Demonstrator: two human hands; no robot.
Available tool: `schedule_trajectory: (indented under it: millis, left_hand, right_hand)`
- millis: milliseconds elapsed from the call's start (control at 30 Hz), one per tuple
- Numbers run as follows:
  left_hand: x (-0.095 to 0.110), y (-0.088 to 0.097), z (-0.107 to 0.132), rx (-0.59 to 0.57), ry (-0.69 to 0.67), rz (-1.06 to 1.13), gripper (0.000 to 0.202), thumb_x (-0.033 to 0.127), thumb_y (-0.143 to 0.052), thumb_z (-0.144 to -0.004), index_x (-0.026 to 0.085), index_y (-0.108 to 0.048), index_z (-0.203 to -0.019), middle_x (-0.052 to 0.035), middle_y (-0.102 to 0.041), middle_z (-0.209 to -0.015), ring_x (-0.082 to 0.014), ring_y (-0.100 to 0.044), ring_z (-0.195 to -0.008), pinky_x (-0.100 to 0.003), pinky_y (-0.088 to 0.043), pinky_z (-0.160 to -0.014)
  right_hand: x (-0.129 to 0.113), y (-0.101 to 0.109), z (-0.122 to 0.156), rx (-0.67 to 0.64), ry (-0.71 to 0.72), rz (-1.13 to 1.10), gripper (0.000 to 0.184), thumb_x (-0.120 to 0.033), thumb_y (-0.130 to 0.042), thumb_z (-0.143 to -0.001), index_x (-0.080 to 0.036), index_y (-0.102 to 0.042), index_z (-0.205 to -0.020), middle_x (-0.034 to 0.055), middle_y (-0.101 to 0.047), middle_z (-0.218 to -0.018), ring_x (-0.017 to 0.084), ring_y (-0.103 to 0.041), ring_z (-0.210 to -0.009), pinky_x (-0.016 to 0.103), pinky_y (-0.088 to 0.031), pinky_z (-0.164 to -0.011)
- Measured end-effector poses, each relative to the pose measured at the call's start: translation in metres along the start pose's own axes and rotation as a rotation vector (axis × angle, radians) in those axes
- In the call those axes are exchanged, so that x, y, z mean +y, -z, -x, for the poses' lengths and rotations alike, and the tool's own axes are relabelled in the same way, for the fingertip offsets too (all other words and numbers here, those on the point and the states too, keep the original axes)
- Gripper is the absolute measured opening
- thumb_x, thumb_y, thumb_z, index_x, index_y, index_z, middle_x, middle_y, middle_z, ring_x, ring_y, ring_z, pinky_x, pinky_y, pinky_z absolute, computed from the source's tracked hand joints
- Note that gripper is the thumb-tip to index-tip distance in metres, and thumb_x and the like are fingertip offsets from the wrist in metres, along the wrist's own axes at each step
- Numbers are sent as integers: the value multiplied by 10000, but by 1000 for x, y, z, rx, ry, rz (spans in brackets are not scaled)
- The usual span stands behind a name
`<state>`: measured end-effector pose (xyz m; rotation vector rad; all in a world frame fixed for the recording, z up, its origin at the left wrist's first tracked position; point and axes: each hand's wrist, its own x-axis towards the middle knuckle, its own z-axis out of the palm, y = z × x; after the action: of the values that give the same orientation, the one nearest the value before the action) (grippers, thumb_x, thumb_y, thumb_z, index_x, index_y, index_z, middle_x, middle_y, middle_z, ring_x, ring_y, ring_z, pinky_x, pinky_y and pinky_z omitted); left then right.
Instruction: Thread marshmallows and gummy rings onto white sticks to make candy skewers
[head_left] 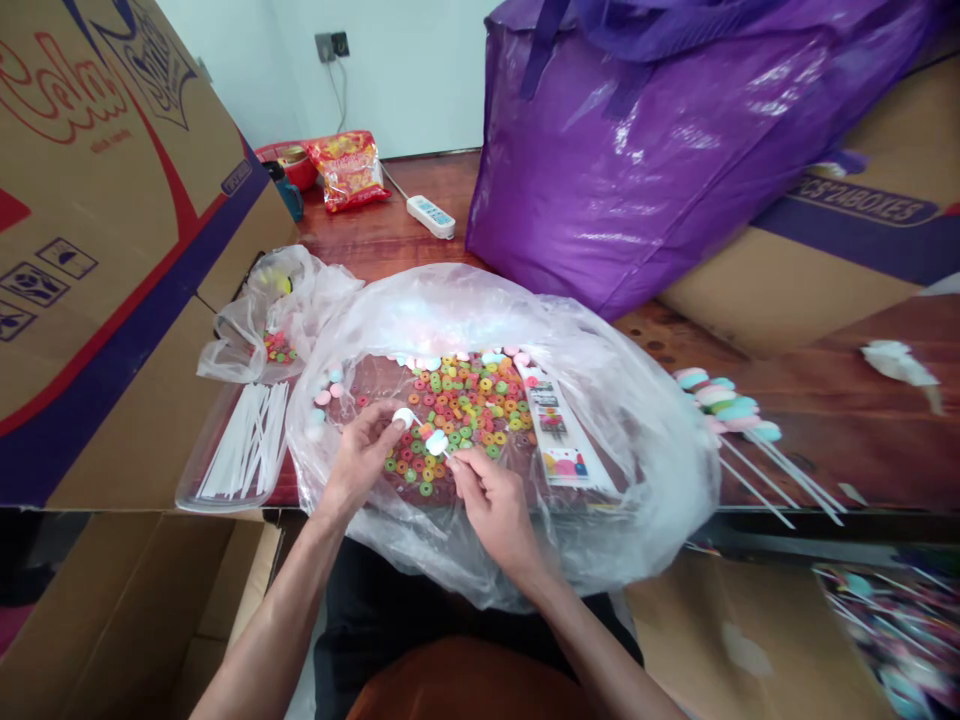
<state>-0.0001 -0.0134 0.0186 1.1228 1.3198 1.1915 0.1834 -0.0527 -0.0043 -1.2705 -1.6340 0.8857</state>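
Between its thumb and fingers my left hand (367,445) pinches a white round marshmallow (403,417). My right hand (491,500) grips a thin white stick (449,456) near its lower end. A pale blue and white marshmallow (436,442) is threaded on that stick, and the stick's tip points at the marshmallow in my left hand; whether they touch I cannot tell. Below both hands, colourful ring-shaped candies (480,400) lie spread inside a large clear plastic bag (637,440). Loose pastel marshmallows (330,385) lie along the bag's left and back edges.
At left stands a tray (187,490) of white sticks (244,440), behind it a small plastic bag (225,345). A printed packet (559,430) lies in the big bag. Finished marshmallow skewers (727,405) rest at right. A purple bag (600,170) and cartons (112,250) surround the table.
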Motion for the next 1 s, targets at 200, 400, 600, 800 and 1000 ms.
schedule_trajectory:
  millis: [200, 400, 600, 800, 1000]
  left_hand:
    - [-8, -2, -2, 80, 7, 137, 370, 402, -790, -733, 179, -663, -999, -20, -699, -881, -126, -631, -787, -241, -501, -734]
    - [-16, -6, -2, 145, 12, 237, 313, 376, -820, -717, 180, -762, -954, -24, -743, -891, -117, -644, -764, -244, -513, -759]
    - [-19, -8, 0, 206, -45, 163, 303, 354, -827, -706, 197, -780, -962, -39, -770, -963, -156, -681, -854, -281, -537, -826]
    - [-18, -13, 7, 225, -242, -159, 168, 292, -735, -803, 221, -780, -949, -34, -758, -966, -182, -691, -930, -311, -544, -887]
    - [-19, -25, 16, 221, -328, -373, 211, 274, -626, -895, 258, -768, -1051, -50, -735, -1049, -193, -687, -995, -324, -544, -925]
  right_hand:
    - [-5, 2, 2, -28, -4, -7, 254, -307, -455, -998, -194, -629, -852, -26, -518, -640, 115, -482, -562, 222, -390, -569]
    - [-8, 1, 1, -41, 0, -9, 258, -305, -462, -995, -185, -636, -846, -29, -505, -625, 111, -473, -548, 219, -380, -554]
    - [-11, 4, -2, -72, 33, -11, 290, -297, -451, -995, -182, -643, -811, -19, -523, -640, 112, -469, -569, 216, -387, -568]
    - [-13, 0, -1, -82, -19, 46, 279, -289, -448, -981, -189, -608, -775, -39, -476, -593, 103, -431, -523, 225, -343, -528]
    - [-13, -9, 2, -18, -114, 5, 262, -306, -454, -959, -205, -563, -743, -47, -443, -558, 107, -417, -500, 222, -318, -487]
